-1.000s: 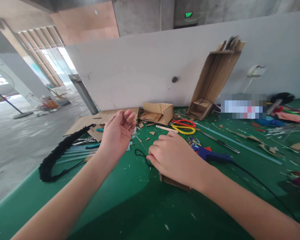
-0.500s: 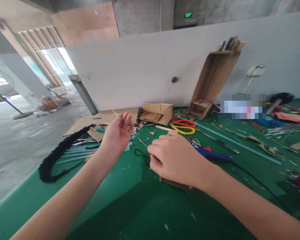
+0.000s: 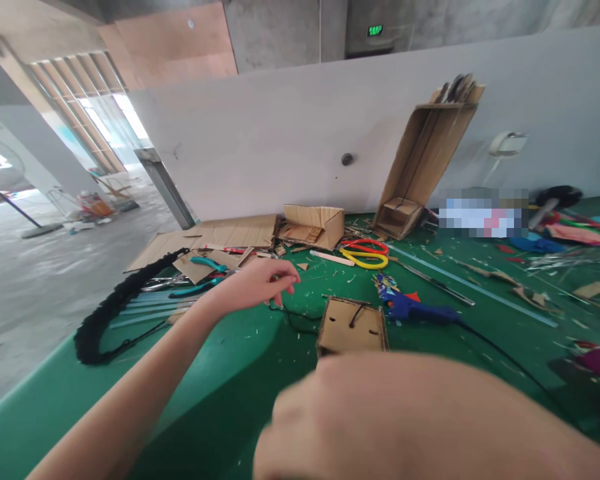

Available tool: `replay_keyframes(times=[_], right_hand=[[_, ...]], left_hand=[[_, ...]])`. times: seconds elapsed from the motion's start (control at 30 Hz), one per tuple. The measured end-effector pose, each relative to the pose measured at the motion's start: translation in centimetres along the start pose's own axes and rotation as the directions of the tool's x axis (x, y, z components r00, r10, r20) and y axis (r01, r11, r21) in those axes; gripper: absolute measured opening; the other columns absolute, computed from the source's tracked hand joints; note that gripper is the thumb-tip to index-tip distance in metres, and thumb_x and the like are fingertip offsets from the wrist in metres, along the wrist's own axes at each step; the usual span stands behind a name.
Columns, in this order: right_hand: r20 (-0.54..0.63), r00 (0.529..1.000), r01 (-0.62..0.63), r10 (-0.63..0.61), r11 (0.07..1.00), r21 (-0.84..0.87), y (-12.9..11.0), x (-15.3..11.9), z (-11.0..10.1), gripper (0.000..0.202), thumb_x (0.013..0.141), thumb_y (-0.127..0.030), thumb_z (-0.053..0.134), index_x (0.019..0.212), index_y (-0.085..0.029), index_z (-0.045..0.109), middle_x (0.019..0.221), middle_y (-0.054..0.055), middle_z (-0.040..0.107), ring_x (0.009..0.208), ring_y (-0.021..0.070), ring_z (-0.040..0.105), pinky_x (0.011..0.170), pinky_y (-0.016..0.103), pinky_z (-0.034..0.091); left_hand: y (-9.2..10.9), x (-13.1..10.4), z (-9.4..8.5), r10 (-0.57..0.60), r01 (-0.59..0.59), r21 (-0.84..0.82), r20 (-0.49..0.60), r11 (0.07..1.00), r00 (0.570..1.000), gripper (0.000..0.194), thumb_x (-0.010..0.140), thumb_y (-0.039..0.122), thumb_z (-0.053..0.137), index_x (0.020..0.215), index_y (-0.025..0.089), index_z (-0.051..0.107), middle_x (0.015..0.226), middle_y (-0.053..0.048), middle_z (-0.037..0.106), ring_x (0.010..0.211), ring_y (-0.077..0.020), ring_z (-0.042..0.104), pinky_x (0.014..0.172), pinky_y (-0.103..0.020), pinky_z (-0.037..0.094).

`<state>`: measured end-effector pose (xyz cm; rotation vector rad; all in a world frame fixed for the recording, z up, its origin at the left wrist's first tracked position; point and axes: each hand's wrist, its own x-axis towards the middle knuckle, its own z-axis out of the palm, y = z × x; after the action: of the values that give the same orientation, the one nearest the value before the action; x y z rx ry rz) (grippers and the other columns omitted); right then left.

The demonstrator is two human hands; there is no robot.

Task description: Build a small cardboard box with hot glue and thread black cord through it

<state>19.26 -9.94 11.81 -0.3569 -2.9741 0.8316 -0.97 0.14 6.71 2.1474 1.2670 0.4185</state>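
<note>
A small cardboard box [image 3: 350,328] with several holes in its top stands on the green table. Black cord [image 3: 303,320] runs from beside the box toward my left hand [image 3: 263,283]. That hand is left of the box with its fingers curled down and closed, and what they hold, if anything, is hidden. Close to the camera, my right hand [image 3: 360,420] is large and blurred. It covers the near side of the box, and its fingertips are hidden.
Behind the box lie yellow-handled [image 3: 365,259] and red-handled tools. To its right is a blue glue gun [image 3: 420,310]. Teal-handled pliers [image 3: 207,264] and a black fuzzy strip [image 3: 97,320] lie left. A tall cardboard piece [image 3: 427,153] leans on the wall.
My right hand has come back toward the camera, uncovering the box top. My left hand has turned from palm up to palm down and moved right and lower.
</note>
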Motion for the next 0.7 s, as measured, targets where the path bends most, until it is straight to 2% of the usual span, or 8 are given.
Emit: replay_keyframes(times=[0.07, 0.17, 0.23, 0.33, 0.43, 0.57, 0.7], right_hand=[[-0.226, 0.962, -0.168, 0.151, 0.984, -0.058, 2.6, -0.9, -1.4, 0.022, 0.082, -0.019, 0.049, 0.094, -0.022, 0.067, 0.086, 0.003, 0.068, 0.072, 0.0154, 0.06, 0.058, 0.026, 0.039], [-0.465, 0.835, -0.399, 0.294, 0.906, -0.143, 7.1, -2.4, -3.3, 0.033, 0.083, -0.018, 0.045, 0.111, -0.022, 0.064, 0.104, 0.008, 0.066, 0.083, 0.0198, 0.06, 0.064, 0.03, 0.04], [-0.457, 0.817, -0.459, 0.352, 0.877, -0.144, 9.4, -3.2, -4.0, 0.04, 0.084, -0.02, 0.045, 0.12, -0.027, 0.059, 0.109, 0.007, 0.064, 0.084, 0.0202, 0.06, 0.065, 0.031, 0.041], [-0.373, 0.844, -0.442, 0.387, 0.894, -0.072, 10.9, -3.5, -3.9, 0.044, 0.084, -0.022, 0.046, 0.126, -0.032, 0.055, 0.109, 0.004, 0.064, 0.076, 0.0171, 0.06, 0.063, 0.03, 0.041], [-0.355, 0.865, -0.386, 0.354, 0.922, -0.021, 10.7, -2.8, -3.5, 0.04, 0.086, -0.023, 0.046, 0.125, -0.028, 0.057, 0.106, 0.005, 0.066, 0.074, 0.0158, 0.06, 0.063, 0.029, 0.041], [-0.374, 0.887, -0.295, 0.269, 0.956, -0.012, 10.0, -1.8, -3.3, 0.027, 0.088, -0.028, 0.048, 0.104, -0.023, 0.069, 0.101, 0.004, 0.069, 0.086, 0.0175, 0.061, 0.072, 0.03, 0.043], [-0.417, 0.856, -0.302, 0.305, 0.95, 0.074, 10.0, -2.0, -3.5, 0.026, 0.088, -0.034, 0.051, 0.095, -0.023, 0.073, 0.094, 0.004, 0.071, 0.08, 0.0173, 0.062, 0.069, 0.031, 0.045]], left_hand=[[0.4, -0.2, 0.4, 0.039, -0.04, 0.02, 0.077, 0.999, 0.996, 0.02, 0.087, 0.029, 0.045, 0.09, 0.018, 0.061, 0.083, -0.002, 0.068, 0.061, -0.0108, 0.065, 0.049, -0.018, 0.048], [0.9, -0.3, 0.5, 0.035, -0.036, 0.004, 0.115, 0.999, 0.993, 0.021, 0.088, 0.03, 0.044, 0.093, 0.018, 0.06, 0.087, -0.003, 0.068, 0.064, -0.0109, 0.066, 0.051, -0.018, 0.049], [1.2, -0.4, 0.4, 0.011, -0.009, -0.016, 0.127, 1.0, 0.992, 0.02, 0.089, 0.03, 0.044, 0.093, 0.018, 0.059, 0.088, -0.003, 0.068, 0.065, -0.0112, 0.066, 0.051, -0.019, 0.049], [1.4, -0.5, 0.0, 0.031, -0.024, -0.044, 0.17, 0.999, 0.985, 0.021, 0.089, 0.031, 0.045, 0.091, 0.018, 0.06, 0.086, -0.003, 0.068, 0.068, -0.012, 0.067, 0.054, -0.02, 0.05], [1.3, -0.6, -0.3, 0.074, -0.054, -0.092, 0.229, 0.994, 0.971, 0.023, 0.09, 0.033, 0.044, 0.091, 0.018, 0.061, 0.087, -0.003, 0.067, 0.071, -0.0121, 0.066, 0.059, -0.021, 0.051], [1.2, -0.9, -0.7, 0.1, -0.054, -0.182, 0.253, 0.982, 0.962, 0.023, 0.091, 0.034, 0.045, 0.091, 0.018, 0.061, 0.089, -0.003, 0.067, 0.073, -0.0117, 0.065, 0.065, -0.023, 0.052], [1.0, -0.8, -0.8, 0.106, -0.049, -0.238, 0.233, 0.97, 0.967, 0.023, 0.09, 0.036, 0.047, 0.09, 0.017, 0.061, 0.089, -0.004, 0.067, 0.072, -0.0118, 0.065, 0.066, -0.026, 0.053]])
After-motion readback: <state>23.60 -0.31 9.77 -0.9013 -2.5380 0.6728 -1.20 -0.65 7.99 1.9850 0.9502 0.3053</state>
